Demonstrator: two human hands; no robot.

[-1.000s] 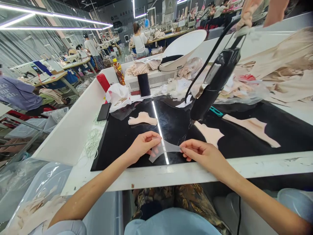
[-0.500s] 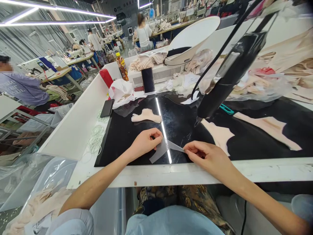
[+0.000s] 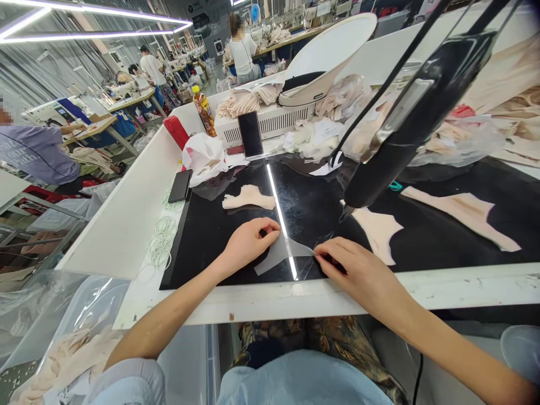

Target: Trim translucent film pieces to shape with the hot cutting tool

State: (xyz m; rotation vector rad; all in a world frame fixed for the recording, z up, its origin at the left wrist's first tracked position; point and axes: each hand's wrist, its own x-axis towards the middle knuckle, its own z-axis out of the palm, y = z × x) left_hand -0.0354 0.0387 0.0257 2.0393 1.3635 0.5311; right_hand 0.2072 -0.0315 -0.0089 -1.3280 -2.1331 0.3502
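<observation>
A thin, see-through white sheet piece (image 3: 276, 253) spans the gap between my two hands, low over the black work surface (image 3: 228, 259). My left hand (image 3: 252, 242) pinches its upper left part between thumb and fingers. At the other end, my right hand (image 3: 346, 257) grips the narrow right tip the same way. Beyond my left hand lies a beige cut fabric piece (image 3: 248, 198). To the right of the sheet, a second beige fabric piece (image 3: 379, 230) lies partly behind a black tool on an arm (image 3: 383, 163). A longer beige piece (image 3: 464, 216) rests at the far right.
A black phone (image 3: 180, 186) and pale green rings (image 3: 161, 242) lie along the left edge. Another phone (image 3: 250, 135) leans at the back against a white vented box (image 3: 270, 128). A drink bottle (image 3: 204, 111) stands behind. Plastic-wrapped fabric (image 3: 459, 138) fills the back right.
The sheet's right part looks slacker and lower, its outline broader. My hands have shifted only slightly and keep hold of it. The whole view has moved a little.
</observation>
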